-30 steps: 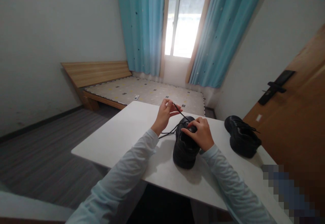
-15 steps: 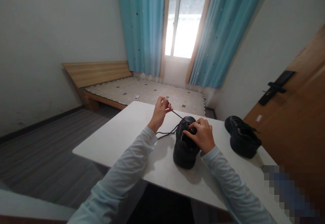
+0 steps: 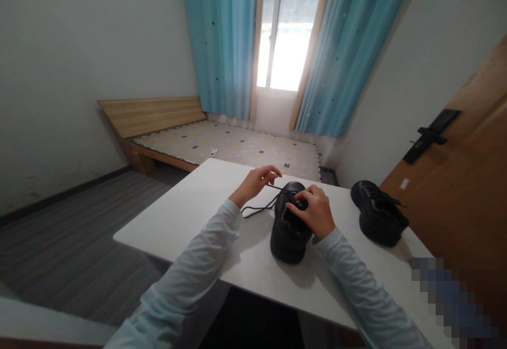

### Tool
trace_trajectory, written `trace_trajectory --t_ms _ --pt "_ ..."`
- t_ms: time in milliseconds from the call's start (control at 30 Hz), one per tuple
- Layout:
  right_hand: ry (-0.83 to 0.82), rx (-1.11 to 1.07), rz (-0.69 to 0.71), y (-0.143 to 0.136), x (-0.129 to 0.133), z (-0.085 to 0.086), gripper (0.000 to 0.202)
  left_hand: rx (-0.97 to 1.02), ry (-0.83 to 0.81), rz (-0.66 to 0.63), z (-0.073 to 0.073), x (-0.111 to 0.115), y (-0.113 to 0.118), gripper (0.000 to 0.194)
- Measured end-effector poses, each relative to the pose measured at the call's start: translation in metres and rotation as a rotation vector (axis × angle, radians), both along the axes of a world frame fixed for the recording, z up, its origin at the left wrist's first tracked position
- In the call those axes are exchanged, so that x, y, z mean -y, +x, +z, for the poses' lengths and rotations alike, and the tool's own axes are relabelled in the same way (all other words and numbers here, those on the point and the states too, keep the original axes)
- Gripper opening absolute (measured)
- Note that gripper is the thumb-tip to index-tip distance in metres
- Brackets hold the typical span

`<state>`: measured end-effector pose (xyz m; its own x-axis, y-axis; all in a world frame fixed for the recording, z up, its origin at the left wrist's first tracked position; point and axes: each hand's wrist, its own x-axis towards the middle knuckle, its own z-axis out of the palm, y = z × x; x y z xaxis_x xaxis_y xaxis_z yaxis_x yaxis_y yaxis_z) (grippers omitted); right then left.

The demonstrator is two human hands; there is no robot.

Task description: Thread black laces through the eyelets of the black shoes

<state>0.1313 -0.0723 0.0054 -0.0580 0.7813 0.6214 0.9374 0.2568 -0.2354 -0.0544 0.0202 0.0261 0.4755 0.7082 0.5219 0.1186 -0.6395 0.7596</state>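
Observation:
A black shoe point(image 3: 290, 238) stands on the white table in front of me, its toe pointing away. My right hand point(image 3: 316, 209) is at the shoe's opening, thumb and fingers closed on the lace or tongue near the top; the fingertips partly hide what they grip. To the left of the toe, my left hand point(image 3: 259, 181) is raised over the table with bent fingers. A black lace point(image 3: 259, 210) loops out left of the shoe, and another strand runs from the shoe to the left hand's fingers.
Another black shoe point(image 3: 379, 217) stands at the table's right side. Beyond the white table point(image 3: 170, 217) is a bed point(image 3: 237, 140) with a small white object point(image 3: 213, 152) on it. A wooden door point(image 3: 447, 180) with a black handle is at the right.
My left hand has moved right and slightly down, closer to the shoe's toe, and its fingers now reach rightward. The lace strand it held up has dropped lower. My right hand is almost unmoved.

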Motion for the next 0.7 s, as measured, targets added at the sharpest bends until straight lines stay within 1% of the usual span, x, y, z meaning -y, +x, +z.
trace_trajectory --t_ms 100,300,500,700 --pt "0.018 -0.013 0.02 0.001 -0.001 -0.001 0.027 -0.153 0.025 -0.072 -0.001 0.007 0.001 0.02" --pt "0.023 -0.016 0.028 0.0 -0.001 0.0 0.029 -0.251 0.037 -0.133 -0.009 0.008 0.007 0.009" --pt "0.027 -0.015 0.058 0.001 0.0 0.0 0.033 -0.258 0.052 -0.124 -0.011 0.008 0.009 0.008" --pt "0.006 0.005 0.087 0.003 0.0 0.001 0.026 -0.239 0.072 -0.106 -0.01 0.007 0.008 0.01"
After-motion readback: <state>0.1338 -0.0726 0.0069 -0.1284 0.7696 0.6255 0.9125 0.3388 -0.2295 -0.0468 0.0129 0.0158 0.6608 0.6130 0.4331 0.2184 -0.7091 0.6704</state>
